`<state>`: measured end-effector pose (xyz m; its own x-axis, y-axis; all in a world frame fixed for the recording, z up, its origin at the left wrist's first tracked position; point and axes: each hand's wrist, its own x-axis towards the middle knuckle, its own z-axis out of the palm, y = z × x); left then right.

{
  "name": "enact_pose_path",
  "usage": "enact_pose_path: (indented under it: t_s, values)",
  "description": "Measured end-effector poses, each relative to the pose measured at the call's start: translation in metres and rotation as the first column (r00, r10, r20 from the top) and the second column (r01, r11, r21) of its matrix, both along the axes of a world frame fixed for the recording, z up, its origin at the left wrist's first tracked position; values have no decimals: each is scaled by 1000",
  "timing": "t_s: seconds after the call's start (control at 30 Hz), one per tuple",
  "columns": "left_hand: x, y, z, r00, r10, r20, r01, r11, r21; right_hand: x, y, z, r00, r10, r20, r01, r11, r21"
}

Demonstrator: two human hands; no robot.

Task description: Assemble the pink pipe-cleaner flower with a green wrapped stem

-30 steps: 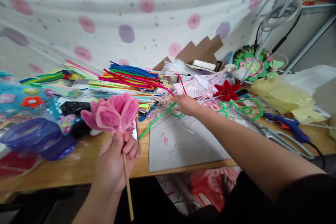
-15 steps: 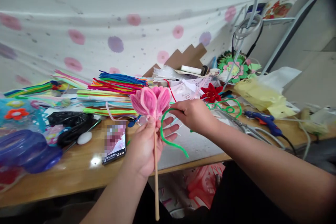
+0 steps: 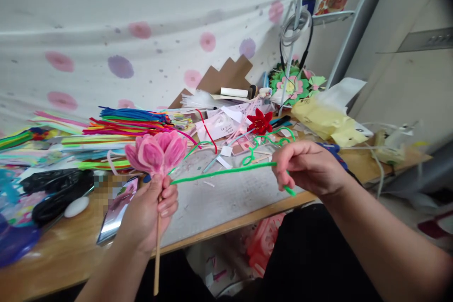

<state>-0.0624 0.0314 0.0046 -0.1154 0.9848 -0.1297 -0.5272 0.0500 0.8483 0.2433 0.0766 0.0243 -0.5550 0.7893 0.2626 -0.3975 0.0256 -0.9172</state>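
Observation:
A pink fuzzy flower (image 3: 155, 152) stands upright on a thin wooden stick (image 3: 157, 259), just above my left hand (image 3: 150, 210). That hand is closed around the top of the stick, under the petals. A green pipe cleaner (image 3: 222, 172) stretches nearly straight from the base of the flower across to my right hand (image 3: 309, 167). The right fingers are curled over its far part, and its tip pokes out below them. Where the pipe cleaner meets the stick is hidden by my left fingers.
Bundles of coloured pipe cleaners (image 3: 130, 122) lie at the back left. A phone (image 3: 118, 210) rests left of my left hand. A red flower (image 3: 260, 121), curled green pipe cleaners (image 3: 269, 139) and paper scraps lie behind the grey mat (image 3: 219, 203). A blue glue gun (image 3: 331, 150) is partly behind my right hand.
My right hand has moved away to the right, drawing the curved green pipe cleaner nearly straight. My left fingers have closed round the stick. The view has turned to the right.

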Motion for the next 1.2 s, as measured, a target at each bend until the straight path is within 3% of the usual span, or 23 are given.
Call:
enact_pose_path:
  t_s: [0.17, 0.4, 0.47, 0.57, 0.63, 0.73, 0.83, 1.0, 1.13, 1.2]
  values:
    - [-1, 6, -10, 999, 41, -30, -41, 999, 4, 0, -6, 0, 999, 49, -11, -49, 999, 8]
    - [6, -4, -4, 907, 223, -357, -222, 974, 45, -17, -14, 1, 998, 10, -66, -7, 999, 42]
    - [17, -13, 2, 921, 185, -344, -182, 982, 41, -29, -18, 2, 1000, 10, -18, -9, 997, 79]
    - [41, -27, 11, 991, -50, -128, 44, 998, -51, -52, -23, 2, 982, -142, 123, 108, 962, 250]
    - [55, -32, 13, 988, -156, -6, 155, 982, -104, -67, -27, 2, 923, -329, 199, 207, 862, 464]
    - [65, -32, 12, 971, -226, 73, 235, 960, -152, -83, -30, -1, 850, -492, 187, 187, 614, 767]
    - [68, -29, 7, 969, -238, 73, 247, 950, -190, -91, -31, -9, 806, -574, 145, 137, 419, 897]
    - [72, -25, -1, 967, -256, 11, 254, 951, -174, -92, -33, -17, 656, -742, 142, 59, 237, 970]
    - [75, -22, -6, 961, -268, -61, 253, 950, -181, -91, -36, -15, 572, -802, 173, -109, 135, 985]
    - [76, -21, -7, 958, -278, -71, 260, 945, -199, -90, -36, -15, 555, -813, 173, -143, 111, 983]
